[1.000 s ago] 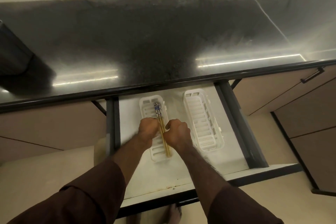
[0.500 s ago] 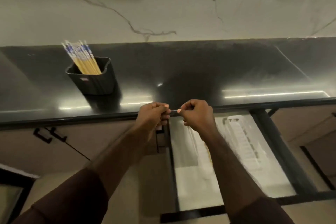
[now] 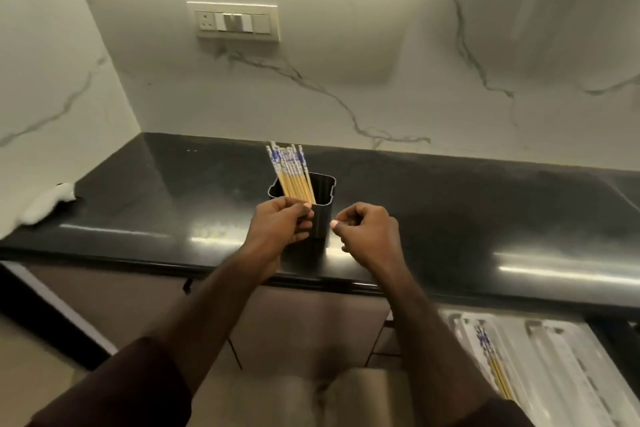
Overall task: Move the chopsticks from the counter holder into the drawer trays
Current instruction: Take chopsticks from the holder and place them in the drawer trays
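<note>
A black holder [image 3: 323,215] stands on the dark counter [image 3: 485,218] with several yellow chopsticks [image 3: 292,172], blue-patterned at the top, leaning left in it. My left hand [image 3: 280,224] is at the holder's near left corner, thumb and fingers closed around the lower part of the bundle. Just right of the holder, my right hand [image 3: 369,230] is loosely closed, thumb against forefinger, holding nothing. At the bottom right the drawer is open. A pair of chopsticks [image 3: 491,359] lies in its left white tray [image 3: 462,329]. The right tray [image 3: 561,360] looks blurred.
A white cloth [image 3: 48,204] lies at the counter's far left by the side wall. A switch and socket plate [image 3: 237,21] is on the marble back wall. Closed cabinet fronts [image 3: 311,322] sit below the counter edge.
My view swung left and up from the drawer to the holder. Both hands left the chopsticks in the tray, rose over the counter edge and reached the holder; my left hand closed on the bundle.
</note>
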The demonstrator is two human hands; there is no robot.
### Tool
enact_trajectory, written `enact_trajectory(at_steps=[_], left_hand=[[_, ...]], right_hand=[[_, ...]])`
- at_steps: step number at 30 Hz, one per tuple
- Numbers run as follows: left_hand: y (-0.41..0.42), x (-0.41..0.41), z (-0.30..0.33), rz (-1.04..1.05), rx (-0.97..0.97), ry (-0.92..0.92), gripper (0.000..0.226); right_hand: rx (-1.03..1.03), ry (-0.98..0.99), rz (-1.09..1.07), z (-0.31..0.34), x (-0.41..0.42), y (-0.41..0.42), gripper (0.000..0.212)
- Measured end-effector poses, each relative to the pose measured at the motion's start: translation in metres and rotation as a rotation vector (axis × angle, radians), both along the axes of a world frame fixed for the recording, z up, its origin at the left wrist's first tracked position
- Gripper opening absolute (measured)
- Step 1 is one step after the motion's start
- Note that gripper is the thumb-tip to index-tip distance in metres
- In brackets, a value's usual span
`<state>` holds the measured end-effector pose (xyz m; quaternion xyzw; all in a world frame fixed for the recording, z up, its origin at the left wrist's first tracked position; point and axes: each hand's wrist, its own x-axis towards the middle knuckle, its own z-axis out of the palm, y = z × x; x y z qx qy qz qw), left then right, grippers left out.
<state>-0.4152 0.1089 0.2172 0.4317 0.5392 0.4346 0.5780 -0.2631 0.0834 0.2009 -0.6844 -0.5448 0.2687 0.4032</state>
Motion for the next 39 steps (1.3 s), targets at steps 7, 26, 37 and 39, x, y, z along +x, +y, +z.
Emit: enact_trajectory(at_steps=[7, 26, 37, 39], left_hand=[[0.04, -0.01, 0.004, 0.073, 0.029, -0.005, 0.014], [0.216, -0.02, -0.05, -0.03, -0.033, -0.013, 0.019], [0.236, -0.022, -0.064, -0.067, -0.041, -0.025, 0.031], [0.237, -0.023, -0.065, -0.062, -0.039, -0.03, 0.031]], right_hand=[[-0.003, -0.09, 0.07, 0.012, -0.007, 0.044, 0.008], [-0.264, -0.35, -0.162, -0.05, -0.051, 0.218, 0.024], [-0.415, -0.364, -0.111, -0.062, -0.059, 0.237, 0.035], [-0.421, -0.303, -0.118, -0.062, -0.059, 0.239, 0.031]])
